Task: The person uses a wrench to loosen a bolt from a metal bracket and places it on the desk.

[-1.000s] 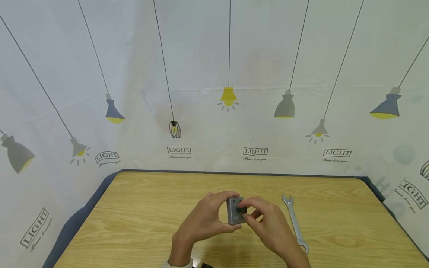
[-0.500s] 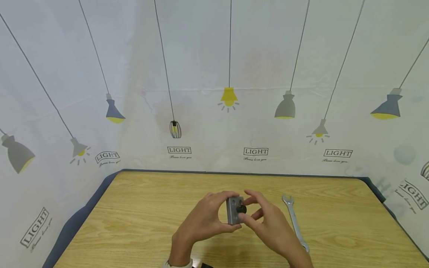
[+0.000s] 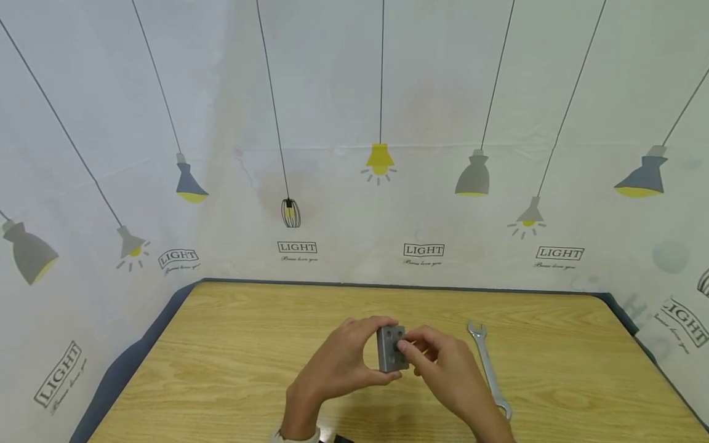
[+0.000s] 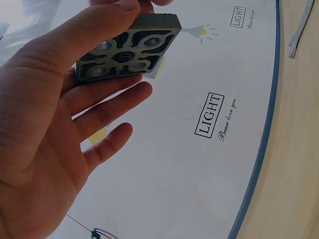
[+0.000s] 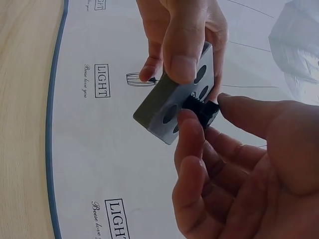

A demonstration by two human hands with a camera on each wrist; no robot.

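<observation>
My left hand holds a grey metal block by its edges above the table, thumb on one edge and fingers on the opposite one. Round holes surround the middle of the block's face. A black bolt sticks out of that middle, its thread partly showing in the right wrist view. Thumb and fingers of my right hand pinch the bolt's head. On the block's other side, the left wrist view has a recessed pattern with the central hole; no bolt end clearly projects there.
A silver open-ended wrench lies on the wooden table, right of my right hand. Behind the table stands a white curtain printed with lamps. A small dark object shows at the bottom edge, near my left wrist.
My right fingers loosen and spread around the bolt half a second ago, then close on its head again. The left hand keeps the block in nearly the same place.
</observation>
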